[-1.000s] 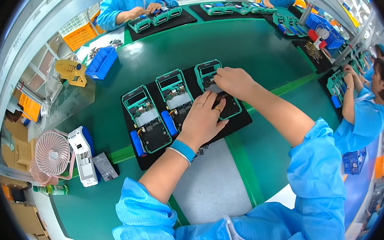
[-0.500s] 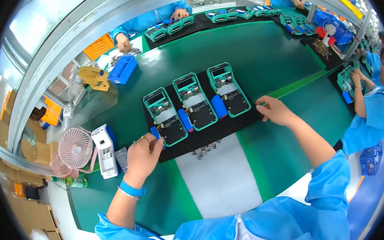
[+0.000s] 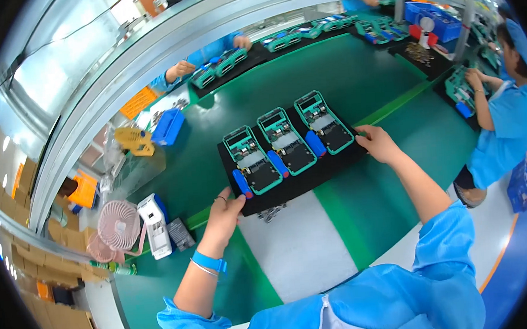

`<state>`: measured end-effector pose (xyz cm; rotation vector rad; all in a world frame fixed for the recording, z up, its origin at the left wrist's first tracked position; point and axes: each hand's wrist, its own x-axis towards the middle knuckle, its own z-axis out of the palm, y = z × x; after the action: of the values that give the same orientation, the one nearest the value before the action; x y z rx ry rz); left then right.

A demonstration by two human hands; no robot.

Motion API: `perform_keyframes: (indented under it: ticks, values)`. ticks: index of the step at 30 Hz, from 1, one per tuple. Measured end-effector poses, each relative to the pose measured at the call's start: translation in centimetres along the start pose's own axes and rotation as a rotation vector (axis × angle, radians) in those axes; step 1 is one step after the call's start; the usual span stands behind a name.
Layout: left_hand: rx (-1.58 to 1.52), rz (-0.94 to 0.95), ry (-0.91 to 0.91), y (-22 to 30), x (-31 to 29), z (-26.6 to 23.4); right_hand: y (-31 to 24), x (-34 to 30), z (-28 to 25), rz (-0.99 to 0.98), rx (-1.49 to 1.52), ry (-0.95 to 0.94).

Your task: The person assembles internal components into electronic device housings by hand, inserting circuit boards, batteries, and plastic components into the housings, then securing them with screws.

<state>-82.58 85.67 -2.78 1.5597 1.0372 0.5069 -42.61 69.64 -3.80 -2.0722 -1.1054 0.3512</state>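
Three teal device housings lie side by side on a black mat (image 3: 284, 200): the left one (image 3: 264, 174), the middle one (image 3: 299, 154) and the right one (image 3: 337, 133). Each has circuit parts in its upper half and a black lower panel. Along their left sides lie blue cylinders: one (image 3: 240, 181) with a red end, a second (image 3: 277, 163) and a third (image 3: 315, 143). My left hand (image 3: 223, 220) is closed on the mat's near left corner. At the right edge, my right hand (image 3: 380, 144) pinches the mat, its fingertips partly hidden.
Small metal pieces (image 3: 272, 213) lie by the mat's near edge on a grey sheet (image 3: 299, 247). To the left stand a pink fan (image 3: 118, 225), a white device (image 3: 154, 226) and a blue bin (image 3: 168, 127). Co-workers handle similar housings at the far side and right.
My left hand has moved from the left housing's blue cylinder to the mat's corner. My right hand has closed on the mat's right edge. The view has shifted.
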Motion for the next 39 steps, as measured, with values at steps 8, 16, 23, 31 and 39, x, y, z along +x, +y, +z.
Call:
perform_keyframes:
  ticks: [8,16,23,31,39]
  values:
    - [-0.203,0.107,-0.692,-0.9,4.8,-4.8,-4.0,-7.8,-1.3,0.107,-0.237,0.416]
    - [-0.423,0.016,-1.048,-3.4,8.7,-8.9,-12.8,-8.1,9.9,0.208,-0.743,1.027]
    - [-0.399,0.032,-1.023,-5.4,12.2,-9.7,-23.6,-6.1,23.9,-0.404,-0.549,0.613]
    - [-0.467,0.087,-0.905,-6.4,12.8,-13.3,-22.8,-5.0,26.4,-0.297,-0.99,0.444]
    - [-0.429,0.27,-0.931,-8.2,11.2,-16.4,-22.0,-5.5,24.6,-0.362,-1.055,0.522]
